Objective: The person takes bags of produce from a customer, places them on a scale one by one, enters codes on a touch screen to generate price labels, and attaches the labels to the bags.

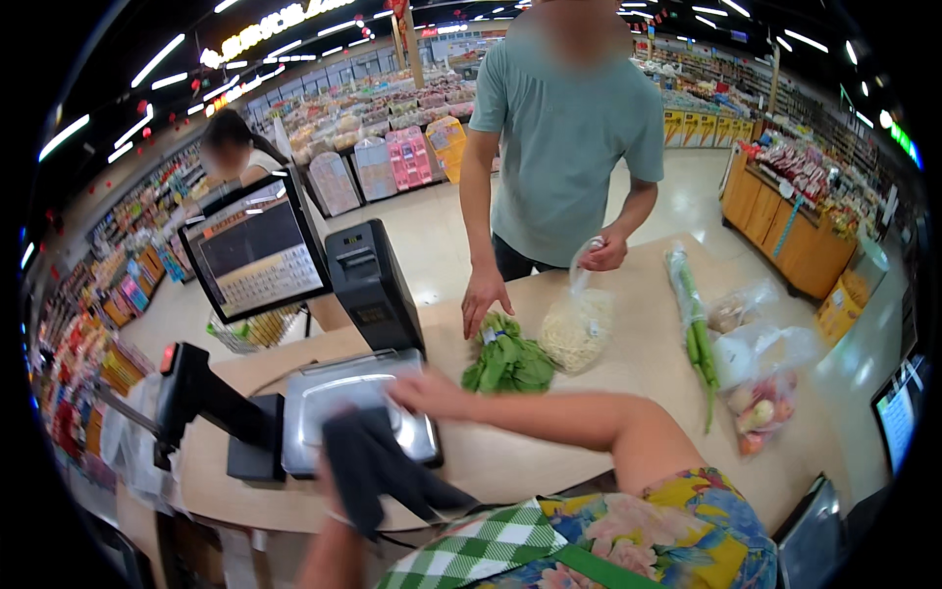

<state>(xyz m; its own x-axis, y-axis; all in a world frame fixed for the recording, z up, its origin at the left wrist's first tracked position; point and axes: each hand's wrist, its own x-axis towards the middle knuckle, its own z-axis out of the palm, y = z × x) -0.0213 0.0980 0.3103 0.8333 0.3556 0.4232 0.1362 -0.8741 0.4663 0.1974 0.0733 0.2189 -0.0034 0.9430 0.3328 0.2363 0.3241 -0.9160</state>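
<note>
The person wears a multicoloured floral top [677, 535] and a green-and-white checked apron [481, 550] with green strap [594, 566].

Overhead sign [280, 31]: lit yellowish characters. Monitor [257, 257]: text too small to read.

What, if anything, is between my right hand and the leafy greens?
Nothing visible blocks the space between your right hand and the leafy greens. The opposite person's lowered hand is at their far side.

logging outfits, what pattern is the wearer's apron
Green-and-white checks on the apron, best seen in the head view.
</note>
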